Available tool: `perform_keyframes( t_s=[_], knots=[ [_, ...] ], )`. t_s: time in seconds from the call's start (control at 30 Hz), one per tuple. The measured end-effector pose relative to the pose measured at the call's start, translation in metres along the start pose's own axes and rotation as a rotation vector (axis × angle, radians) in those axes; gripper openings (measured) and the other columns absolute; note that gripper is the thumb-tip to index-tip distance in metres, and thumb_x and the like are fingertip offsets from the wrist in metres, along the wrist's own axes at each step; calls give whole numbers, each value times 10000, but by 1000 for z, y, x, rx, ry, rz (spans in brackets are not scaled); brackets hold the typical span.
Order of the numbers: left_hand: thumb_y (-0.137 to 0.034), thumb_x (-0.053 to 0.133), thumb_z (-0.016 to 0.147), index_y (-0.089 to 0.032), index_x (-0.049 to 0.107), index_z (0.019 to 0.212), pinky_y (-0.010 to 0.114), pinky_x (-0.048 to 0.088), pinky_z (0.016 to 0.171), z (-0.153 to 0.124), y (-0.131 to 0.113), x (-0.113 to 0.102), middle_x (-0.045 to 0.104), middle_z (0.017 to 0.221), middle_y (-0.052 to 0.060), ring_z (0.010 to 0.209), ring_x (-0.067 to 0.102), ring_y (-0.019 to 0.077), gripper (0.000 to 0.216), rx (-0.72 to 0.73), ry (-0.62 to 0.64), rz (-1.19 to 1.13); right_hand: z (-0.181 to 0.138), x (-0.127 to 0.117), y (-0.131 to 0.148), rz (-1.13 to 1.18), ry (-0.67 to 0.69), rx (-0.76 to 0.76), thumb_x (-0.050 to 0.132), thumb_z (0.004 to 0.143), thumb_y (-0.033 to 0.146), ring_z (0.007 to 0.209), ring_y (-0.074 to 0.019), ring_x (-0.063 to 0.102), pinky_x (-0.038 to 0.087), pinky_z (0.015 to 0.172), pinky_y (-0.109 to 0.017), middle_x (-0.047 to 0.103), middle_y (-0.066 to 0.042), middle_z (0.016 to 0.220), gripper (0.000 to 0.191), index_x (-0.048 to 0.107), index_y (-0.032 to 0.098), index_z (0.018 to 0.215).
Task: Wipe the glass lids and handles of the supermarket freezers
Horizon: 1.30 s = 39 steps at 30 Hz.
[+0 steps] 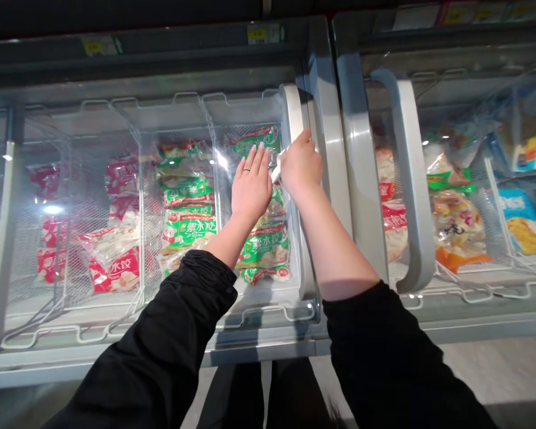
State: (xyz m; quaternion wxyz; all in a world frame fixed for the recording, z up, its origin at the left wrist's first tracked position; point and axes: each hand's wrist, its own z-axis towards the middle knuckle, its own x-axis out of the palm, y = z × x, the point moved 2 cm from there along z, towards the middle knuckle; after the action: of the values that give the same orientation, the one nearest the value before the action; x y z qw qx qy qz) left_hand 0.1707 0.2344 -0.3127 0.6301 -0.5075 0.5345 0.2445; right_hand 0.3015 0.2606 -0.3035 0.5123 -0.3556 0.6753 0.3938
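Observation:
My left hand [252, 185] lies flat with its fingers stretched out on the clear glass lid [232, 217] of a chest freezer. A thin ring circles one finger. My right hand [301, 162] is closed at the lid's pale grey handle [307, 262], its fingers curled around the edge. A bit of white cloth or tissue [276, 171] pokes out from the right hand, between both hands; most of it is hidden by the fingers. Beneath the glass, green and white bags of frozen dumplings [265, 245] lie stacked in a wire basket.
More dumpling bags in green [190, 226] and red [114, 271] fill neighbouring basket sections. To the right stands a second freezer lid with a curved handle [411, 179], over orange and blue food bags [522, 220]. Yellow price tags [100, 46] line the back. The freezer's front edge [259, 353] runs before my legs.

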Motion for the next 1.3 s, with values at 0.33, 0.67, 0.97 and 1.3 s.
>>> perform_keyframes(
  t_s=[0.33,0.67,0.97,1.3],
  knots=[
    [-197,317,1046,-165,312,1670,459,200,1357,0,-2,-4,304,1757,74,1642,243,223,624,-19,29,-28,-103,-17,-25,71,-38,4,496,1026,324,886,-337,780,630,775,-403,729,-304,1172,670,318,10,1590],
    [-200,323,1049,-181,264,1689,491,217,1358,0,-4,-7,306,1755,72,1637,258,242,643,-19,43,-24,-145,-27,-28,117,18,52,416,1040,287,957,-359,788,635,801,-436,709,-330,1269,627,324,18,1599],
    [-214,298,1065,-131,323,1667,462,249,1350,-1,-4,-6,311,1748,81,1637,261,234,608,-9,46,46,44,-5,22,136,-104,26,350,1026,184,894,-352,780,645,774,-431,726,-347,1110,560,442,-85,1510],
    [-213,317,1070,-150,279,1687,461,282,1333,-2,-5,-8,311,1745,82,1632,274,232,622,3,42,79,11,-13,14,-27,-78,-247,302,1036,146,1509,-406,458,572,1086,-493,325,-309,1692,655,236,20,1675]
  ],
)
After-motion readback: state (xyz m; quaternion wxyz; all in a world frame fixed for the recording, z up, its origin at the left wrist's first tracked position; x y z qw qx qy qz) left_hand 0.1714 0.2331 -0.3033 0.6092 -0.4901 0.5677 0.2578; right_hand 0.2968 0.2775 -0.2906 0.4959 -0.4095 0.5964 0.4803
